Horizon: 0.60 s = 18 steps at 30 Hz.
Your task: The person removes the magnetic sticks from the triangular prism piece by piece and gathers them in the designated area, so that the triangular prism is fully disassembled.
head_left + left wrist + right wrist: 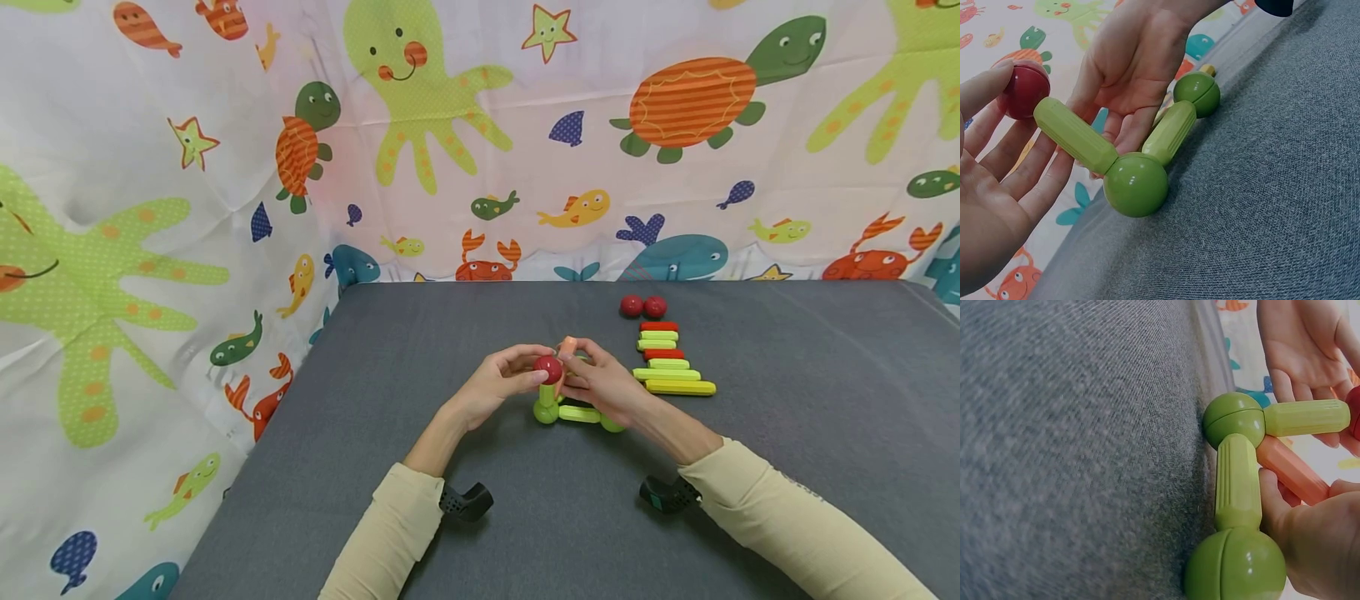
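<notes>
Standing on the worktop (750,467) between both hands, the green frame (577,412) has 1 rod lying flat and 1 rising to the red ball (548,368), pinched by the left hand (501,385); the right hand (609,387) grips an orange rod (1291,477).

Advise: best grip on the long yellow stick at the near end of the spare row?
Probably pinch the yellow stick at its middle, thumb on the near long side and fingers on the far one, coming from above. It lies flat on the table with its near side open. The far side sits close against a green stick, so slim fingertips fit better there than an end grip.
</notes>
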### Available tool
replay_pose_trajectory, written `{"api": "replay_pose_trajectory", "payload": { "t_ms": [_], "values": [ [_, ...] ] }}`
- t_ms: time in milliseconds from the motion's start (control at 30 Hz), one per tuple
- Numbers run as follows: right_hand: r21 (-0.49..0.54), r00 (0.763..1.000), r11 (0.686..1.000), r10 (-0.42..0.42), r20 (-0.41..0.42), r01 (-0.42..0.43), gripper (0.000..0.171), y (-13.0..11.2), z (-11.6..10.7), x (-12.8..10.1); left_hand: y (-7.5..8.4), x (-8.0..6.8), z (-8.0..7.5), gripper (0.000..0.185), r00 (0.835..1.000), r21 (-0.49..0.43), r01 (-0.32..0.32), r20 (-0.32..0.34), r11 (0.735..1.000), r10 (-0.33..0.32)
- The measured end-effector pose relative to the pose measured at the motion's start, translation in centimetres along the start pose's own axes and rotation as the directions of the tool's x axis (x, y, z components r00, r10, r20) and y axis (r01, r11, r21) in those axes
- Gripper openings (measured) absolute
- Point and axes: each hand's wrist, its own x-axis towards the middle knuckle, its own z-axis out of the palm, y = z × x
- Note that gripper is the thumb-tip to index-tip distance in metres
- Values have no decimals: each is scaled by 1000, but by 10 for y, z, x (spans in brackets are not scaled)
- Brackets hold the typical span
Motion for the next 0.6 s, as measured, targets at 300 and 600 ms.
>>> {"api": "replay_pose_trajectory", "payload": {
  "t_ms": [300, 600],
  "values": [
    [31, 999, 999, -4, -50, 6, 43, -3, 2, -1, 0, -1, 0, 39, 1000, 19, 7, -5, 1000, -7],
    [11, 993, 999, -36, -115, 38, 46, -7, 3, -2, 1, -1, -1, 38, 1000, 18, 4, -7, 1000, -4]
  ]
}}
